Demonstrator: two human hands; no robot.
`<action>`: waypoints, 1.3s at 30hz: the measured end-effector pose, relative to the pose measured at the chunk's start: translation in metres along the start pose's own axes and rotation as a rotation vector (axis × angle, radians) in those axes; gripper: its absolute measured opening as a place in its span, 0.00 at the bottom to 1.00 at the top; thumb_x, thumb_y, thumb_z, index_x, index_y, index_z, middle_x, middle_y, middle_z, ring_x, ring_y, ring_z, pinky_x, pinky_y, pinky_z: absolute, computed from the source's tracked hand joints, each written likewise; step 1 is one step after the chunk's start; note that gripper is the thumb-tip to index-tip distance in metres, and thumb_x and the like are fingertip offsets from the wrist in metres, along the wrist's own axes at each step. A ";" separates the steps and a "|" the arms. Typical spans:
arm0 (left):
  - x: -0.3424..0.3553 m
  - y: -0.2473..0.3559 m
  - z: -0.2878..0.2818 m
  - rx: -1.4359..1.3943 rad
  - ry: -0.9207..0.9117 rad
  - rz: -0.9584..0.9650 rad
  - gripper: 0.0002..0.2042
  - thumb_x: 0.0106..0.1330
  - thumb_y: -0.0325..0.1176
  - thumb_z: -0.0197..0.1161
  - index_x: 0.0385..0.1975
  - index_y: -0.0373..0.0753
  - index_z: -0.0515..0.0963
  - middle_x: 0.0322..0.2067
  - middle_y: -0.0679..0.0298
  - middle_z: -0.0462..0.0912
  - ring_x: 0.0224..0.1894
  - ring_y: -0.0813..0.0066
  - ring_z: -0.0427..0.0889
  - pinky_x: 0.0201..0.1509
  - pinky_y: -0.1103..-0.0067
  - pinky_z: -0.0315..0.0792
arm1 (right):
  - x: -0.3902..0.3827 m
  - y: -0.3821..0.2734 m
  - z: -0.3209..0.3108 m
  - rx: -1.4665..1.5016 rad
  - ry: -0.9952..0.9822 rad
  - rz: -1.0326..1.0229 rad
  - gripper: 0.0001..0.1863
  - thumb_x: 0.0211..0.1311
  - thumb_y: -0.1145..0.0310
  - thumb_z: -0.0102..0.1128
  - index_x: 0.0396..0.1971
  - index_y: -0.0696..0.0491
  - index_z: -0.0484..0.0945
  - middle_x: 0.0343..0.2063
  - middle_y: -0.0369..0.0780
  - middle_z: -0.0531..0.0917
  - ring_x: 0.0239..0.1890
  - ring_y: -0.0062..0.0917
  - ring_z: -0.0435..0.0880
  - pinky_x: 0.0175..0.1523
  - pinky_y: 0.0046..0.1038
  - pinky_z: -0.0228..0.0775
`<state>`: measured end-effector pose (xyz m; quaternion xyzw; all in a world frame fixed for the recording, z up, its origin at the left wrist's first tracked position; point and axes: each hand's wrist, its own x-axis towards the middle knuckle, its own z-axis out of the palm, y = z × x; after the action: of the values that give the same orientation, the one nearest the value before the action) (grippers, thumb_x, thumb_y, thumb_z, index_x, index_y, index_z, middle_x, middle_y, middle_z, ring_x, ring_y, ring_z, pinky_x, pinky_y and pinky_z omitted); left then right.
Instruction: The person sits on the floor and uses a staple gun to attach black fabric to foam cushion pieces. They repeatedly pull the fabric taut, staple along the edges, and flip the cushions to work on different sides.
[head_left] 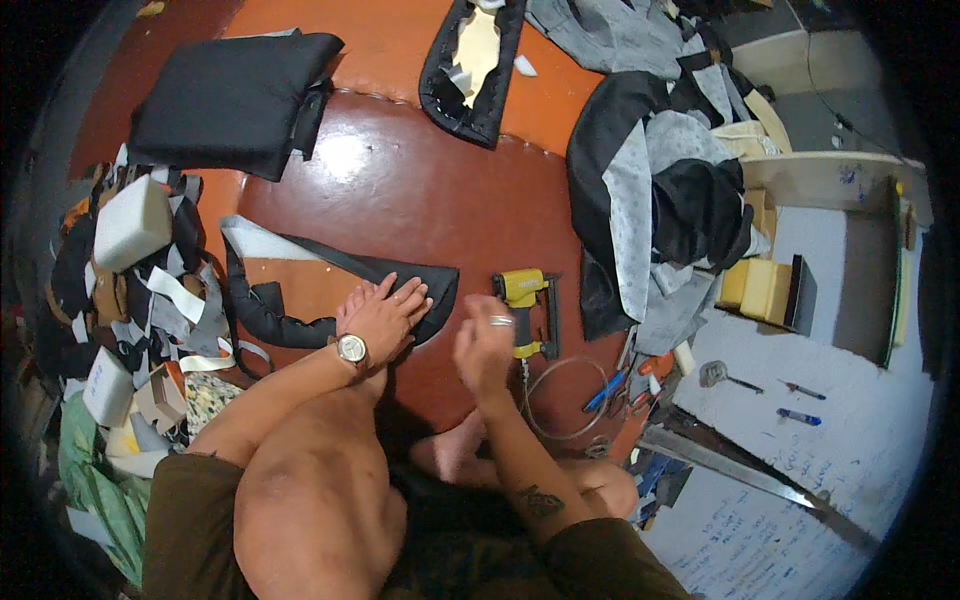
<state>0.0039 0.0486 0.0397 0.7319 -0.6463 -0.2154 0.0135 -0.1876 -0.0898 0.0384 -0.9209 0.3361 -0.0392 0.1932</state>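
Watching through the head camera and going left to right, I first pass a heap of fabric scraps [105,295] with a pale foam block [135,222] on it, then come to the black-edged panel [290,285] on the red-brown padded surface [400,190]. Its long axis runs mostly left to right, with the rounded right end toward the middle of my view. The left hand [388,315] is spread flat over that right half, fingers nearly straight and pressed down rather than wrapped around anything; I cannot make out what its palm covers. Just past the panel's end I find the right hand [483,340], fingers loosely curled, with a ring on one; I see nothing in it, though its palm is hidden from me. The relation I would judge everything by is here: the yellow staple gun [520,288] lies immediately to this hand's right and slightly forward, its handle reaching back toward the person and its thin hose [526,385] trailing nearer. The right hand is clearly the closer one, but I cannot tell whether it touches the tool. Farther right I see a heap of black and grey cloth [690,215], well apart from both hands.
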 end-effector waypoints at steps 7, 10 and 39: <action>0.003 0.006 0.024 -0.260 -0.063 -0.415 0.28 0.69 0.47 0.61 0.71 0.70 0.70 0.74 0.67 0.66 0.67 0.51 0.67 0.68 0.53 0.65 | 0.037 0.041 -0.041 -0.097 -0.257 0.635 0.56 0.58 0.66 0.76 0.80 0.56 0.46 0.57 0.60 0.79 0.61 0.53 0.79 0.65 0.47 0.72; 0.000 -0.003 0.054 -0.178 0.038 -0.320 0.24 0.72 0.46 0.57 0.69 0.71 0.71 0.69 0.64 0.71 0.63 0.52 0.70 0.65 0.56 0.66 | 0.031 0.045 -0.041 0.008 -0.254 0.608 0.57 0.58 0.57 0.75 0.79 0.56 0.47 0.63 0.59 0.76 0.64 0.54 0.78 0.69 0.46 0.69; -0.013 -0.013 0.007 -0.222 0.231 -0.019 0.23 0.75 0.47 0.57 0.66 0.47 0.78 0.72 0.65 0.72 0.74 0.57 0.65 0.78 0.57 0.57 | 0.030 -0.062 -0.042 0.048 -0.479 0.605 0.33 0.57 0.43 0.69 0.43 0.62 0.87 0.41 0.60 0.88 0.50 0.53 0.87 0.57 0.48 0.78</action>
<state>0.0130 0.0646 0.0330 0.7517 -0.6059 -0.2001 0.1665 -0.1359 -0.0795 0.0987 -0.7584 0.5371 0.2277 0.2906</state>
